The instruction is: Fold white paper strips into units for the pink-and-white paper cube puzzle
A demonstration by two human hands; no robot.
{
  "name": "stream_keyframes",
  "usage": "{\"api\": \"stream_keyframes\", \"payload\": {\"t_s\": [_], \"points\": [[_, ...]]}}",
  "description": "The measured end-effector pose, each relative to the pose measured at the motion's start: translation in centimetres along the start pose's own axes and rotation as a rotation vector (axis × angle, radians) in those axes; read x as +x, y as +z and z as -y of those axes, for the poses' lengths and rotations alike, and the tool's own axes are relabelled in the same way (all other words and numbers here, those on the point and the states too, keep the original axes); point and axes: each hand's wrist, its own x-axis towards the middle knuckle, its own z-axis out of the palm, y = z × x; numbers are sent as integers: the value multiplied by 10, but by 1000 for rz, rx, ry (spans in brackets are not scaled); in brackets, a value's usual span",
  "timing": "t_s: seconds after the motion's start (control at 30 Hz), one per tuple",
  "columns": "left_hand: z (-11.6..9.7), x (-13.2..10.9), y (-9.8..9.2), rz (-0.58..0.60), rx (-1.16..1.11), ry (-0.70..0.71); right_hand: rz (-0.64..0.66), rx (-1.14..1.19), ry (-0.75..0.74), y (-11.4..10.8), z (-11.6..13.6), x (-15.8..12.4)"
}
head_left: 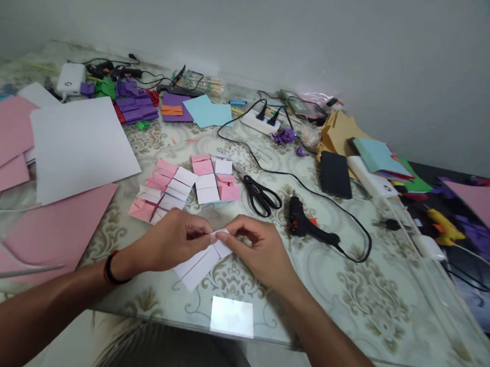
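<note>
My left hand (pixel 172 244) and my right hand (pixel 260 251) meet over the near part of the glass-topped table (pixel 347 282). Both pinch a small white folded paper piece (pixel 199 265), fingertips pressed together on its upper edge. The paper's lower part lies slanted on the table between my wrists. Just beyond my hands lie several folded pink-and-white paper units (pixel 172 189), and a second cluster (pixel 215 178) lies beside black scissors (pixel 261 195).
A black glue gun (pixel 305 225) with its cord lies right of the scissors. Large pink sheets (pixel 54 231) and a white sheet (pixel 78 145) cover the left. Purple folded pieces (pixel 136 107), a power strip (pixel 260 122), a phone (pixel 334 173) and coloured paper stacks (pixel 383 157) sit farther back.
</note>
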Motion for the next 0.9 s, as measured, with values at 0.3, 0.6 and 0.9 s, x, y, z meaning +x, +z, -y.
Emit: {"api": "stream_keyframes", "payload": {"t_s": [0.3, 0.6, 0.9], "points": [[0, 1, -2, 6, 12, 35, 37, -3, -98, -2, 2, -2], [-1, 2, 0, 64, 83, 2, 63, 20, -93, 1, 2, -1], [-2, 2, -1, -8, 79, 10, 71, 85, 12, 0, 1, 1]]}}
